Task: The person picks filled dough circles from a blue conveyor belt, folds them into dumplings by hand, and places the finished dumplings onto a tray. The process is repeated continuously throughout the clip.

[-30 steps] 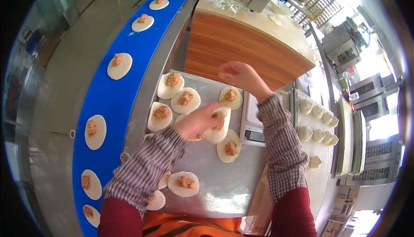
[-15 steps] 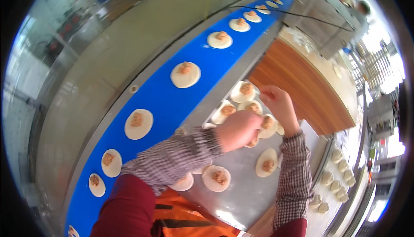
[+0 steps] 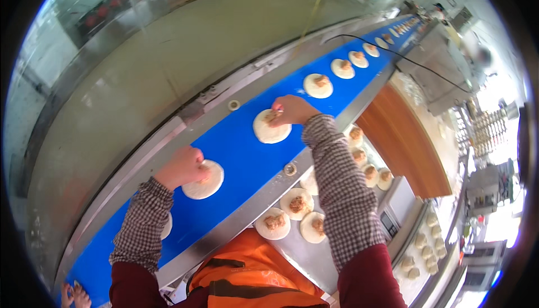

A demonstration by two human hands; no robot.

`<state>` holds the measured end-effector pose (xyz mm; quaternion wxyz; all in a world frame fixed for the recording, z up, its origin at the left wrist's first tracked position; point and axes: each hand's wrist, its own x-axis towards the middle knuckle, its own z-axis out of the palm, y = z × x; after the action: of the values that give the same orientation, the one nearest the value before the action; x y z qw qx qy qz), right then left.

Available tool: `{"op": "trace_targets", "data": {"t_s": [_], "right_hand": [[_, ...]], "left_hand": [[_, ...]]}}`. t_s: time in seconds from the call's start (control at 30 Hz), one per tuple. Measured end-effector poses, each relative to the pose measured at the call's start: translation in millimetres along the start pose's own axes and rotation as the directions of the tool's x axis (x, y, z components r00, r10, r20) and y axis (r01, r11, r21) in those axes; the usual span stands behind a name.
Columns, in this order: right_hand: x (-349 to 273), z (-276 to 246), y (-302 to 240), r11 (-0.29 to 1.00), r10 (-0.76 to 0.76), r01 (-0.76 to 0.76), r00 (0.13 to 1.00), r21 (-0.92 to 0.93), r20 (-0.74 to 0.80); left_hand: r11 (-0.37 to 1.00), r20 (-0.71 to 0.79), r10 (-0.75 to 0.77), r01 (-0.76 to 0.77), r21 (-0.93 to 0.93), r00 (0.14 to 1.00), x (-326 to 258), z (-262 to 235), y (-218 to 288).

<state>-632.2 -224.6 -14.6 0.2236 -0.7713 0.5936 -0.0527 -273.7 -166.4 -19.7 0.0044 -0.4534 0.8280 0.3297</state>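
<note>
One disc (image 3: 210, 190) lies on the belt (image 3: 241, 165) under your left grip (image 3: 182, 168), another disc (image 3: 272, 136) under your right grip (image 3: 293, 110); both are curled inward, but I cannot tell whether either grasps its disc. Pinching too hard could tear one; your right sleeve (image 3: 343, 187), above the worktop (image 3: 293, 248), could smear the filled discs (image 3: 273, 224) there.

A digital scale (image 3: 402, 194) sits near a wood-panelled worktable (image 3: 404, 134), with a thin black cable (image 3: 404, 58) and a multi-tiered rack (image 3: 488, 129) farther off.

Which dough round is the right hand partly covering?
The dough round on the blue belt, just beyond the one under the left hand; it alone has the right hand over it.
</note>
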Motion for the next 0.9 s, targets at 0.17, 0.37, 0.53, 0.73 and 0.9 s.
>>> {"op": "trace_targets", "data": {"t_s": [0.17,0.37,0.53,0.73,0.9], "right_hand": [[-8.4,25.8,-30.8,0.985,-0.058,0.069,0.996,0.161,-0.07],[-15.5,50.2,-92.1,0.967,-0.154,0.115,0.975,-0.229,-0.161],[-42.4,79.4,-126.7,0.969,-0.248,0.237,0.94,-0.072,-0.233],[-178.9,30.4,-144.2,0.82,0.184,0.074,0.905,0.568,-0.383],[-286.2,61.9,-65.9,0.386,0.648,-0.007,0.713,0.922,-0.266]], "left_hand": [[0.983,-0.034,-0.032,0.025,-0.18,0.999,-35.3,-7.8,6.1],[0.985,-0.011,0.163,-0.163,0.059,0.986,-81.0,-8.5,-22.4],[0.99,-0.012,0.04,-0.038,0.137,0.999,-131.9,0.9,-11.3],[0.966,0.026,-0.15,0.152,-0.21,0.988,-175.7,-7.9,33.1],[0.541,0.289,-0.107,0.3,-0.785,0.951,-157.1,21.6,74.7]]}}
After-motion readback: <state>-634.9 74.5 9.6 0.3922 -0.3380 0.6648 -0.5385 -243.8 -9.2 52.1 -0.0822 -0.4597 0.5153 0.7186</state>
